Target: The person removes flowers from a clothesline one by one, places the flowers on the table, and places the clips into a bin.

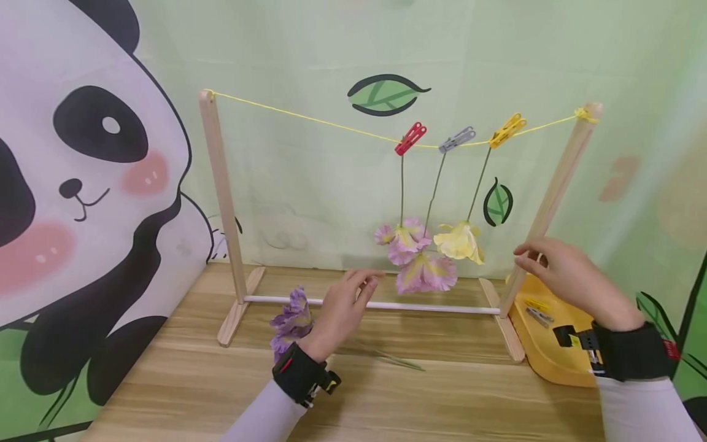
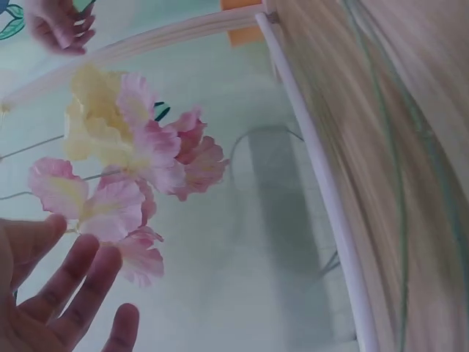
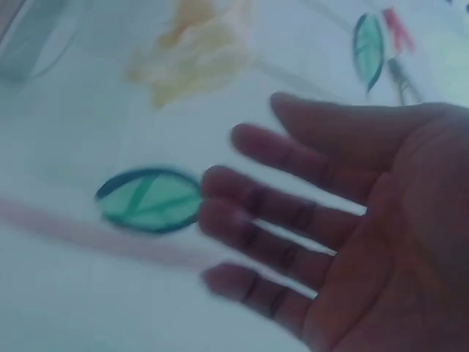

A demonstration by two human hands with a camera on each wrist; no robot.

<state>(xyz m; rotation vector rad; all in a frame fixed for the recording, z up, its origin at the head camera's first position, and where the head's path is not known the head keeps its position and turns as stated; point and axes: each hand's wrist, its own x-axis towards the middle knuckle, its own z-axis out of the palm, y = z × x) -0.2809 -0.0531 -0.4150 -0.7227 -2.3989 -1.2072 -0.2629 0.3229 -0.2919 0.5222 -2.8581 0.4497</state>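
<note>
Both hands are holding nothing, fingers loose and slightly bent. Left hand floats just beside the hanging pink blooms (can't really tell whether a fingertip brushes one), with a purple flower lying on the wood-look table by that wrist, its thin green stem stretching off to the right. Right hand is over by the right wooden post, above a yellow tray that has a few more clips sitting in it.

Up on the sagging yellow string, three flowers hang heads down: a red clothespin has one pink flower, a grey clothespin has the lower pink flower, and a yellow clothespin has the pale yellow flower. White rod runs along the bottom of the frame, and a big cartoon panda fills the backdrop's left side.
</note>
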